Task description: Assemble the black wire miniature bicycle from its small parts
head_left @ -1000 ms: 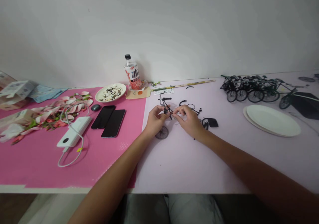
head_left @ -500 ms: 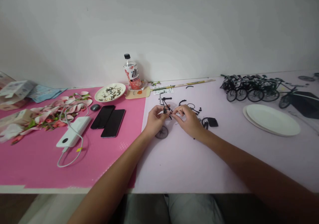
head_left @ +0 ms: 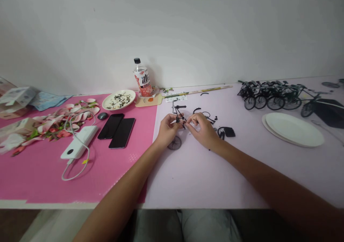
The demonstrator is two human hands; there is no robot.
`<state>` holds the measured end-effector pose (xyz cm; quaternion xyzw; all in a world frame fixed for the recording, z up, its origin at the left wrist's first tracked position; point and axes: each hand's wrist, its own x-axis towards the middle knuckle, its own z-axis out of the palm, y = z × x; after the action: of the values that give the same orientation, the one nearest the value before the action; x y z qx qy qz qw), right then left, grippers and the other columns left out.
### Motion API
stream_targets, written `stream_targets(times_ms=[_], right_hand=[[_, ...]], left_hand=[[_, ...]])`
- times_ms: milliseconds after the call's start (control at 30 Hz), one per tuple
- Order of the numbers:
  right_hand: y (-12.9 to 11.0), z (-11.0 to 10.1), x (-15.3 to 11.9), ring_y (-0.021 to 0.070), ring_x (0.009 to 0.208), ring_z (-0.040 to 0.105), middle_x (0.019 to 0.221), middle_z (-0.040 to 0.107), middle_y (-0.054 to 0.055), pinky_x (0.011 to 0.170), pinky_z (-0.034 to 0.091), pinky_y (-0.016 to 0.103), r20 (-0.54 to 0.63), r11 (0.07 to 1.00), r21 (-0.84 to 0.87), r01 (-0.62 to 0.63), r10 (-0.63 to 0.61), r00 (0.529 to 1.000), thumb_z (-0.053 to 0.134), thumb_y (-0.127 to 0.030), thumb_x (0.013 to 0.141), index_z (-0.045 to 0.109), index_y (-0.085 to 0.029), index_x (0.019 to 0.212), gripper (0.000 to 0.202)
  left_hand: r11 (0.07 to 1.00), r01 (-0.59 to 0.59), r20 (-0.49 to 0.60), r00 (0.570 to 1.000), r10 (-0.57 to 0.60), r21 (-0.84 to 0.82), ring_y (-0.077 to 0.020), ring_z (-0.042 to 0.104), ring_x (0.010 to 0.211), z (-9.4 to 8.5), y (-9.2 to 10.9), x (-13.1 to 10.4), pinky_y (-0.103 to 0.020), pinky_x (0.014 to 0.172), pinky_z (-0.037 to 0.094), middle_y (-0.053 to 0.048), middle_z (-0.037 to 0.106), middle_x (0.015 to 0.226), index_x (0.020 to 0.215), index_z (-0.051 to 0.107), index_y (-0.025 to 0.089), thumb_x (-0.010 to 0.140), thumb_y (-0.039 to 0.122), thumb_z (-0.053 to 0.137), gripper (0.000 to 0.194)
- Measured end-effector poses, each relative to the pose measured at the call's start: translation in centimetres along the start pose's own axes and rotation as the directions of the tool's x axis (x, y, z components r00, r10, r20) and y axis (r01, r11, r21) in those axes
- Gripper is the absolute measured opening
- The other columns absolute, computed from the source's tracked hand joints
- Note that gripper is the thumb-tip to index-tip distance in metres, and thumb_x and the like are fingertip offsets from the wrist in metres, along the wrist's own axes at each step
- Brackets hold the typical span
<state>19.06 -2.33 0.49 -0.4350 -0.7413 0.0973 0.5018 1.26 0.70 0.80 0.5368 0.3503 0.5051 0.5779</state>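
Observation:
Between my hands is a small black bicycle frame (head_left: pixel 177 110). My left hand (head_left: pixel 167 130) is closed on it from the left, with thumb and fingertips pinching it. My right hand (head_left: pixel 202 128) meets it from the right in a pinch at its lower part; whatever lies between those fingertips is too small to make out. A dark spoked wheel (head_left: pixel 174 143) shows just below my left hand. Beyond my right hand lie a thin black ring part (head_left: pixel 206 114), a curved black strip (head_left: pixel 197 110) and a flat black piece (head_left: pixel 229 132).
Several small bicycles (head_left: pixel 276 95) stand at the back right, behind stacked white plates (head_left: pixel 294 129). Leftward are a bottle (head_left: pixel 143 80), a bowl (head_left: pixel 118 100), two phones (head_left: pixel 122 133), a white power bank (head_left: pixel 80 142) with cable, and artificial flowers (head_left: pixel 63 120).

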Motion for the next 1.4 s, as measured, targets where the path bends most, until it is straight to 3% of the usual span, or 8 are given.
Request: stream_targets(times_ms=[267,1233,1400], right_hand=[[0.01,0.10,0.12,0.0234,0.082,0.056,0.080,0.052,0.001,0.077,0.049,0.039,0.006,1.000,-0.013,0.007,-0.007,1.000,0.062,-0.021,0.094,0.048,-0.027,0.087,0.016],[0.20,0.08,0.06,0.0236,0.087,0.059,0.086,0.058,0.003,0.080,0.049,0.039,0.024,0.996,0.071,-0.056,0.055,0.998,0.061,-0.022,0.096,0.048,-0.026,0.086,0.018],[0.26,0.07,0.07,0.0215,0.082,0.058,0.083,0.053,0.000,0.078,0.048,0.037,0.018,0.997,0.061,-0.046,0.045,0.999,0.062,-0.021,0.097,0.050,-0.026,0.087,0.015]], left_hand=[[1.000,-0.009,0.012,1.000,0.009,-0.001,-0.0285,0.072,0.114,0.01,0.03,-0.04,-0.042,0.092,0.060,-0.019,0.069,0.136,0.089,0.056,0.017,0.074,0.044,0.090,0.045],[0.999,-0.006,-0.004,1.000,0.006,0.040,-0.0233,0.073,0.101,-0.38,-0.48,0.15,-0.040,0.089,0.062,-0.017,0.070,0.131,0.092,0.056,0.017,0.073,0.049,0.091,0.051],[1.000,-0.002,-0.015,1.000,0.002,0.031,-0.0235,0.074,0.100,-0.25,-0.38,0.16,-0.040,0.087,0.062,-0.018,0.070,0.132,0.091,0.056,0.017,0.071,0.049,0.092,0.052]])
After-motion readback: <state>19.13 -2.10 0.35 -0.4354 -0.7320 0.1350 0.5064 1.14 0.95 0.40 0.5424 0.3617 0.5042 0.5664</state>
